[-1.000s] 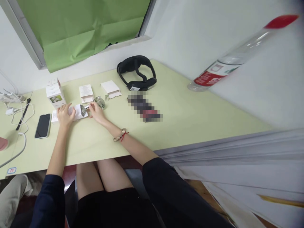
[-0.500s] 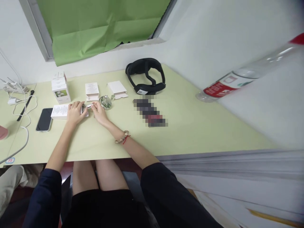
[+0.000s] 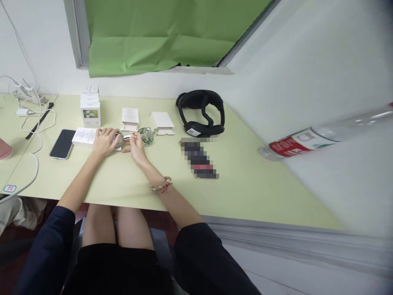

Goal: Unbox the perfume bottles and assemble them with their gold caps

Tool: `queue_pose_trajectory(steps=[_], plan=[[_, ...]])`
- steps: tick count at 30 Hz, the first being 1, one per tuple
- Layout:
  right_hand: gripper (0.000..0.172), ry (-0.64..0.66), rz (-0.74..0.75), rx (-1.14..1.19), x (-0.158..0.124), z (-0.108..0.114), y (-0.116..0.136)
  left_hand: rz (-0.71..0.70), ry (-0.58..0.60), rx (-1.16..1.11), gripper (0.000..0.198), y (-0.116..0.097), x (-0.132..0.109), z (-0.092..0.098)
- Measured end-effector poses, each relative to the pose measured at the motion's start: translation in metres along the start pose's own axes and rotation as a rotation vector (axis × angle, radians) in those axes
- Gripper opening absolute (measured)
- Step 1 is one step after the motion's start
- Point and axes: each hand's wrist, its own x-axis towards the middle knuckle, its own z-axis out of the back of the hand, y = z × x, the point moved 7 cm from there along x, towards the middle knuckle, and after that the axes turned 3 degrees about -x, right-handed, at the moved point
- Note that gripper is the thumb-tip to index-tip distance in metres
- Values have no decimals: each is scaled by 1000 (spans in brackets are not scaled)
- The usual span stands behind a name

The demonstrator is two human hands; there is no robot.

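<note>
My left hand (image 3: pixel 104 142) lies curled over a long white box (image 3: pixel 83 137) on the pale green desk (image 3: pixel 239 180) and grips a small silvery round piece (image 3: pixel 119 139) at the box's right end. My right hand (image 3: pixel 135 146) pinches a short metal stem (image 3: pixel 127 136) that joins that piece. Just right of my right hand lies a clear glass bottle (image 3: pixel 145 135). Both hands are closed on the small item between them.
A phone (image 3: pixel 62 143) lies left of the box. Behind are stacked white cartons (image 3: pixel 90 111), a small carton (image 3: pixel 130 119) and an open carton (image 3: pixel 163 122). A black headband (image 3: pixel 201 112), a blurred dark item (image 3: pixel 199 157), a plastic water bottle (image 3: pixel 307 139) and cables (image 3: pixel 30 114) also lie here.
The view swung left, so everything slid right in the picture. My hands stay together on the small silvery piece by the white box, the left hand closer over it.
</note>
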Motion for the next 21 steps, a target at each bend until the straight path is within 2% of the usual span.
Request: queue_pose_trajectory(steps=[5,12,21], plan=[[60,-60,84,-9,-1,5,4,0,-22,-13,39,1,2,0],[54,-104,191,-63,-4,10,12,-36,-39,9,36,1,3,-4],[49,-170,323,-225,-6,16,35,-33,-30,50,33,-1,4,-7]])
